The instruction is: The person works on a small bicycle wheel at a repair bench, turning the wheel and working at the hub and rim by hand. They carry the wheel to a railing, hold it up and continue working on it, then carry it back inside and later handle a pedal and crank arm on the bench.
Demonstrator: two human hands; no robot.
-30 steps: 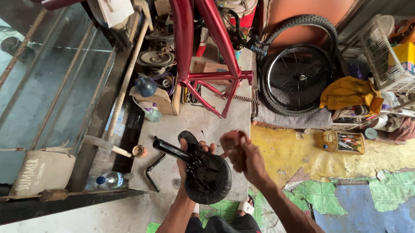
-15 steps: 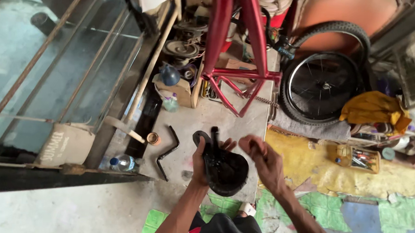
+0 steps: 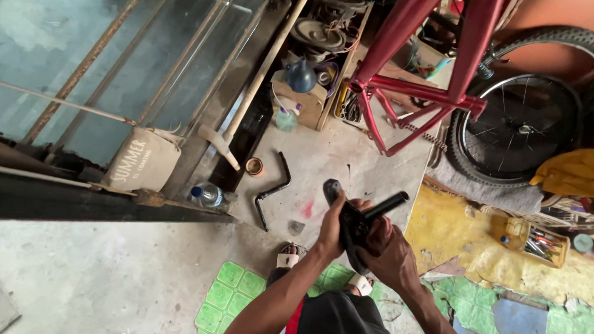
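Both hands are gripping a black bike seat (image 3: 348, 224) just above the person's knees. The left hand (image 3: 332, 231) is wrapping around its side. The right hand (image 3: 389, 250) is squeezing it from below, and the black post (image 3: 386, 205) is sticking out. Farther off, a bent black bar (image 3: 273, 189) is lying on the floor. Beyond it, a red bike frame (image 3: 416, 92) is standing beside a black wheel (image 3: 522, 131).
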